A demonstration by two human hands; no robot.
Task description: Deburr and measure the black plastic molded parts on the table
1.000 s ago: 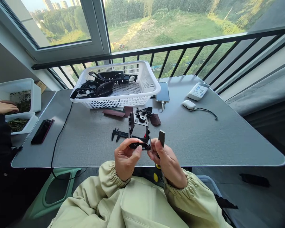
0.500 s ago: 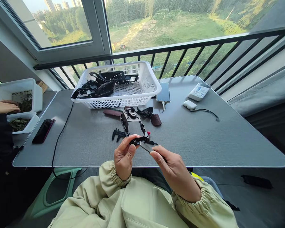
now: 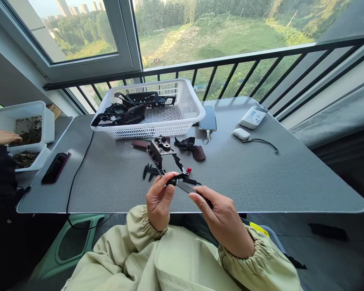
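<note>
Left hand: the left hand (image 3: 159, 202) has its fingers together, clamped on the near bar of a matte black plastic frame (image 3: 157, 150).
Right hand: the right hand (image 3: 221, 220) has its thumb and fingers pinched together on a flat grey sanding stick (image 3: 185, 186).
Frame: held up off the table, its far end tilted away beyond the left fingertips.
Stick: its tip meets the frame just beside the left fingertips.
Beyond the fingers: a black plastic caliper (image 3: 150, 171) lies on the grey tabletop (image 3: 261, 182), with brown sandpaper scraps (image 3: 199, 153) further on.
Further past the fingers: a white plastic mesh basket (image 3: 182, 125) holds black plastic parts (image 3: 133, 115).
Far left of the fingers: a co-worker's hand (image 3: 0, 137) rests at a white tub (image 3: 47, 125) of dried leaves.
</note>
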